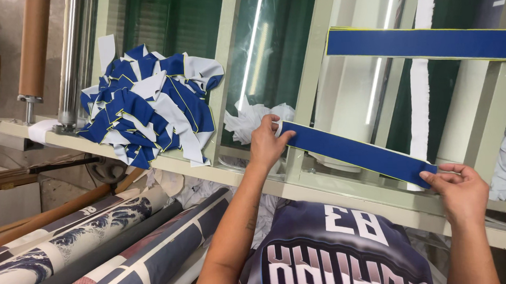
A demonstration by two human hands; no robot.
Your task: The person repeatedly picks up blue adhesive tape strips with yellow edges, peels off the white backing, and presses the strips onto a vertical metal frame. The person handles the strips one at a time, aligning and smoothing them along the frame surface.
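— What is the person holding there?

— A long blue strip (357,152) of cloth with a thin yellow edge. It lies slanted across the glass bench (260,70), the left end farther, the right end nearer. The left hand (266,142) grasps the left end, thumb on top of the cloth. The right hand (461,190) pinches the right end between thumb and fingers.

— So both hands are closed on it?

— Yes, each one grasps one end, and the strip is stretched flat between them.

— And around it?

— Far on the right there is a stack of blue strips (427,44) of the same kind, well apart from the hands. Far on the left, a heap of blue and white scraps (149,105) sits on the frame of the bench. Just beside the left hand I see some crumpled white paper (251,121). Near on the left, below the bench, lie rolls of printed fabric (82,249). Close to the person is a dark printed shirt (332,255).
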